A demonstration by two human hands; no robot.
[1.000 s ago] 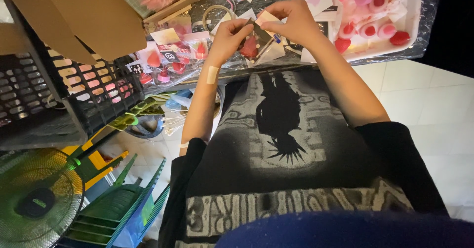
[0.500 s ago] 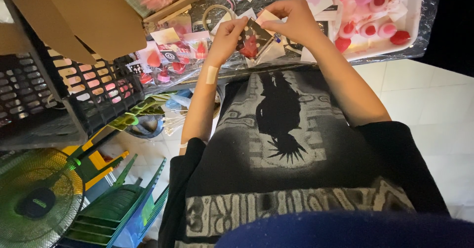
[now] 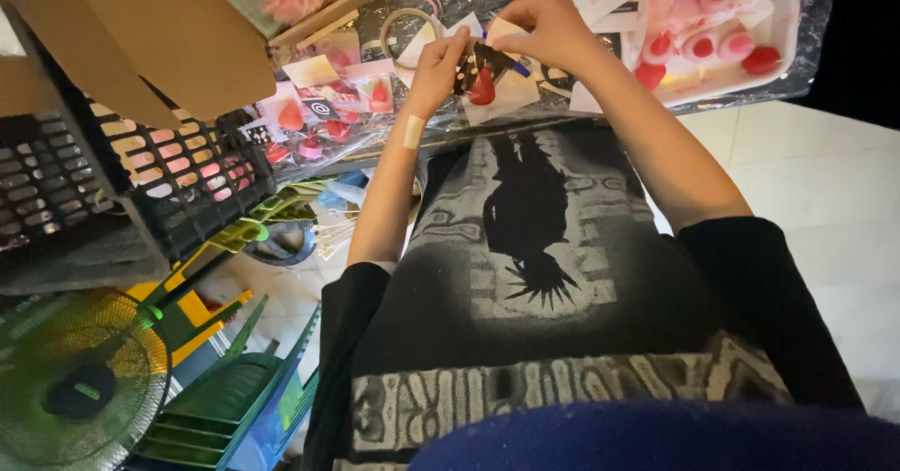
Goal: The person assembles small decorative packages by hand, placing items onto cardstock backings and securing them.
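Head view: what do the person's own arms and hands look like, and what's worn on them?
Both hands, left hand and right hand, are bare, without gloves. The forearms are uncovered; short black sleeves end near the elbows. A small adhesive bandage sits on the left wrist.

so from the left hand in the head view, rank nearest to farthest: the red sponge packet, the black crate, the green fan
1. red sponge packet: held between left hand and right hand.
2. black crate: left on the table.
3. green fan: bottom left, on the floor.

Probably a home packing bench: packaged sponges (image 3: 309,119), crate (image 3: 141,190), fan (image 3: 75,387).
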